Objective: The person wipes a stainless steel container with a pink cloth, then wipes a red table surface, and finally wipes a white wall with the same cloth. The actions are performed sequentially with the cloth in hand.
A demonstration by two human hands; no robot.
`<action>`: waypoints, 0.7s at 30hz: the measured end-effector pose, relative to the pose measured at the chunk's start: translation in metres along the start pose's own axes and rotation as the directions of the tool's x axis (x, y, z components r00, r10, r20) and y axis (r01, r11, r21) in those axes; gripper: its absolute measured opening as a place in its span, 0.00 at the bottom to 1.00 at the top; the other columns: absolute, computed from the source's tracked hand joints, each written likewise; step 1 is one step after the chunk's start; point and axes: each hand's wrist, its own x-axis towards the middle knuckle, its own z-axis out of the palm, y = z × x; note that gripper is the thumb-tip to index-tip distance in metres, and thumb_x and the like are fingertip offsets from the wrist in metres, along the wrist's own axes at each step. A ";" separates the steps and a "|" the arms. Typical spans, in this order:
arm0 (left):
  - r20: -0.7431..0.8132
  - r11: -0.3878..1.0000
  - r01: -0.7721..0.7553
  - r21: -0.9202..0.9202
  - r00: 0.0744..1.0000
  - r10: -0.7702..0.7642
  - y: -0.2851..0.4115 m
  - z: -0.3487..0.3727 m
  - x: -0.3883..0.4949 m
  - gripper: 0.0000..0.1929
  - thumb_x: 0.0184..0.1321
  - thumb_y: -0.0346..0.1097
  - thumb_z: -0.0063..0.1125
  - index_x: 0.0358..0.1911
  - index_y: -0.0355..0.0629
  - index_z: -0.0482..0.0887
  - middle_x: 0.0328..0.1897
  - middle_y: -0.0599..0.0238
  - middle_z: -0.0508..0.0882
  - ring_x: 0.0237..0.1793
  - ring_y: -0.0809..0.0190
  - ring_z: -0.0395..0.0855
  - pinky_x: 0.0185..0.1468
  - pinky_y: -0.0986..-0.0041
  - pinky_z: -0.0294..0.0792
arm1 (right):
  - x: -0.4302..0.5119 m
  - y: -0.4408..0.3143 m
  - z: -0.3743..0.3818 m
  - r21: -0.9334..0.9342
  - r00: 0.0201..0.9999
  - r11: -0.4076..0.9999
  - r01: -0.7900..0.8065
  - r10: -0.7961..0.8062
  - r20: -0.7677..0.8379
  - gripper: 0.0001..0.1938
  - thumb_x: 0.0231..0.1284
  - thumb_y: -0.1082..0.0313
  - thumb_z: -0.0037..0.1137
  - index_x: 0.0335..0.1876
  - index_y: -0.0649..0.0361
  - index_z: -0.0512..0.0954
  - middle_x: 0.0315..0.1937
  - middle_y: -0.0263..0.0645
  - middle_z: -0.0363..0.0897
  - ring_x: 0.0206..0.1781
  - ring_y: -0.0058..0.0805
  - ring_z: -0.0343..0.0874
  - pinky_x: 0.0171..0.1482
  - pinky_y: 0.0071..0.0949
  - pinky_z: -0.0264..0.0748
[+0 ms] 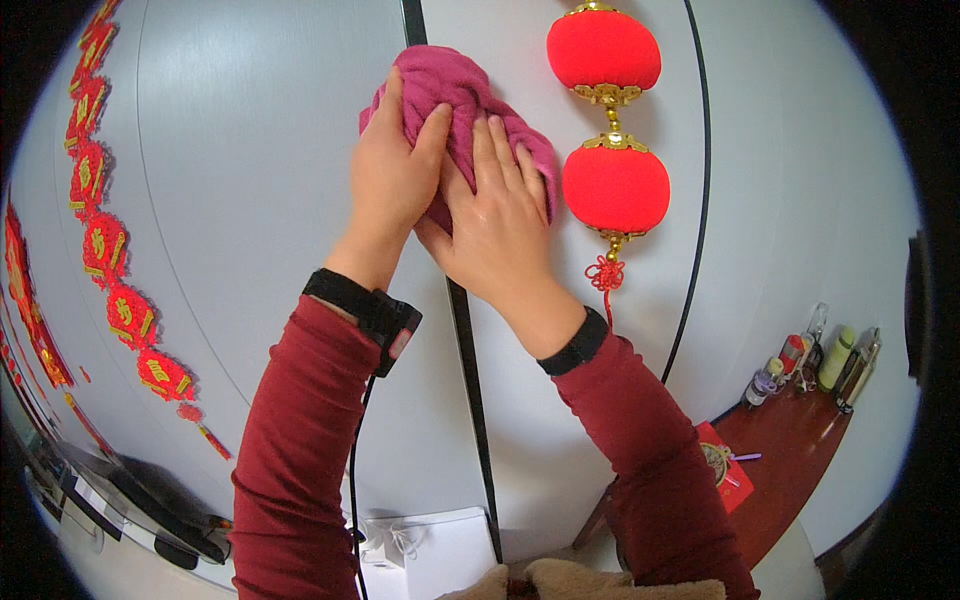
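Observation:
A crumpled magenta cloth (450,82) lies against a pale wall panel, over a dark vertical strip (472,390). My left hand (394,169) grips the cloth's left side between thumb and fingers. Flat on its lower right part rests my right hand (499,217), fingers spread a little and pointing up, its palm hidden from view. The two hands are side by side, close together. Black bands circle both wrists, and the left one carries a small black device (394,334). Just right of the cloth hang red lanterns (615,187) with gold fittings.
A string of red and gold ornaments (103,244) hangs at left. At lower right, a dark red wooden shelf (795,465) holds several bottles (836,360) and a red card. A white surface (450,555) with a white cable stands below, and a black monitor (142,502) at lower left.

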 end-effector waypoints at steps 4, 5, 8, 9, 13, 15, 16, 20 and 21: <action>-0.007 1.000 0.015 0.005 1.000 -0.015 -0.003 -0.004 -0.004 0.35 0.68 0.51 0.60 0.73 0.35 0.71 0.59 0.39 0.85 0.60 0.39 0.84 0.63 0.57 0.74 | -0.008 -0.012 -0.013 -0.025 0.999 0.999 -0.032 0.033 0.022 0.31 0.53 0.54 0.70 0.64 0.58 0.81 0.77 0.61 0.61 0.81 0.57 0.59 0.73 0.54 0.55; -0.014 0.999 0.002 0.033 1.000 -0.001 -0.005 -0.004 -0.003 0.35 0.68 0.51 0.60 0.72 0.35 0.72 0.59 0.40 0.86 0.60 0.40 0.84 0.63 0.57 0.74 | -0.008 -0.012 -0.012 -0.051 1.000 0.999 -0.010 0.009 -0.019 0.32 0.53 0.54 0.71 0.65 0.57 0.80 0.78 0.61 0.60 0.81 0.58 0.59 0.74 0.56 0.54; -0.026 0.987 -0.039 0.154 0.999 0.044 -0.012 -0.009 0.004 0.32 0.68 0.53 0.60 0.68 0.37 0.77 0.60 0.43 0.85 0.60 0.41 0.83 0.63 0.55 0.73 | -0.003 -0.007 -0.002 -0.064 0.997 0.998 0.021 -0.026 -0.077 0.39 0.54 0.52 0.71 0.74 0.50 0.72 0.82 0.59 0.53 0.82 0.58 0.56 0.78 0.67 0.45; -0.023 0.977 -0.055 0.208 0.998 0.061 -0.014 -0.012 0.006 0.31 0.67 0.54 0.60 0.67 0.38 0.80 0.61 0.44 0.85 0.61 0.42 0.82 0.64 0.54 0.72 | 0.000 -0.004 0.005 -0.043 0.998 0.999 0.023 -0.026 -0.061 0.41 0.54 0.51 0.71 0.76 0.49 0.69 0.82 0.58 0.53 0.83 0.59 0.55 0.78 0.68 0.43; -0.065 0.892 -0.120 0.437 0.984 0.164 -0.018 -0.015 0.005 0.27 0.67 0.55 0.61 0.56 0.39 0.89 0.68 0.49 0.81 0.65 0.43 0.78 0.68 0.51 0.66 | 0.000 0.007 0.022 0.005 0.997 0.999 0.054 -0.054 -0.054 0.45 0.56 0.47 0.71 0.80 0.44 0.62 0.83 0.54 0.53 0.83 0.59 0.53 0.79 0.68 0.42; -0.097 0.817 -0.167 0.551 0.960 0.262 -0.018 -0.015 0.005 0.26 0.67 0.56 0.60 0.52 0.40 0.91 0.71 0.48 0.78 0.68 0.42 0.76 0.71 0.51 0.63 | -0.003 0.010 0.025 0.005 0.998 0.999 0.045 -0.045 -0.054 0.45 0.56 0.48 0.71 0.80 0.44 0.63 0.83 0.53 0.54 0.83 0.58 0.54 0.80 0.66 0.43; -0.122 0.769 -0.214 0.603 0.927 0.354 -0.018 -0.015 0.006 0.25 0.67 0.57 0.60 0.50 0.40 0.92 0.73 0.48 0.77 0.69 0.42 0.75 0.72 0.51 0.61 | -0.004 0.011 0.025 0.003 0.998 0.999 0.047 -0.047 -0.051 0.45 0.56 0.48 0.71 0.80 0.45 0.62 0.83 0.53 0.54 0.83 0.58 0.54 0.80 0.65 0.43; -0.140 0.662 -0.360 0.657 0.805 0.576 -0.023 -0.014 0.015 0.24 0.68 0.55 0.61 0.47 0.38 0.92 0.77 0.42 0.71 0.73 0.38 0.71 0.73 0.49 0.63 | -0.003 0.014 0.020 0.050 0.999 0.998 0.038 -0.036 -0.042 0.48 0.57 0.48 0.71 0.82 0.50 0.59 0.82 0.52 0.55 0.83 0.57 0.53 0.80 0.62 0.44; -0.114 0.654 -0.383 0.652 0.804 0.584 -0.025 -0.014 0.017 0.23 0.69 0.54 0.60 0.50 0.39 0.91 0.78 0.41 0.69 0.74 0.37 0.70 0.73 0.49 0.64 | -0.002 0.014 0.018 0.074 0.999 0.997 0.031 -0.028 -0.040 0.49 0.57 0.48 0.70 0.82 0.51 0.58 0.82 0.53 0.55 0.83 0.57 0.53 0.80 0.62 0.44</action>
